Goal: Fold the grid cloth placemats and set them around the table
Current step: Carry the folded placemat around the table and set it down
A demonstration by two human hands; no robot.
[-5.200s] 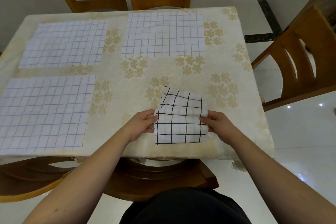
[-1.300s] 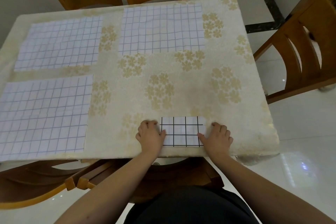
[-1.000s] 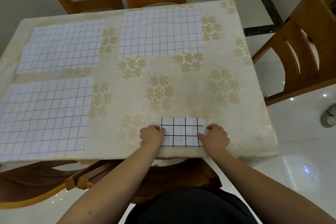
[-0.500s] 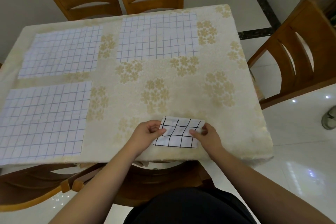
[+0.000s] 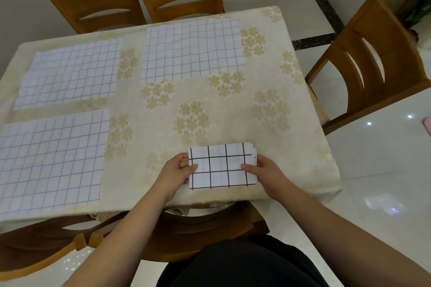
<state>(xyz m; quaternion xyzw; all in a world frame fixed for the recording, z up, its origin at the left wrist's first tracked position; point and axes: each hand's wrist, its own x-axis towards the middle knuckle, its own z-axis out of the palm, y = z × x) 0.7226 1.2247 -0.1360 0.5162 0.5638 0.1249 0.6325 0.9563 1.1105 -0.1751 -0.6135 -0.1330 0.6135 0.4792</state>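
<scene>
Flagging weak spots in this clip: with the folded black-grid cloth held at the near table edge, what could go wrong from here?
1. The folded cloth is pinched only at its two ends by the left hand and right hand; its layers may spring open on release.
2. It sits close to the near edge of the table, so it could slide off.
3. The layers at its right end look slightly offset, so the fold may end up uneven.
</scene>
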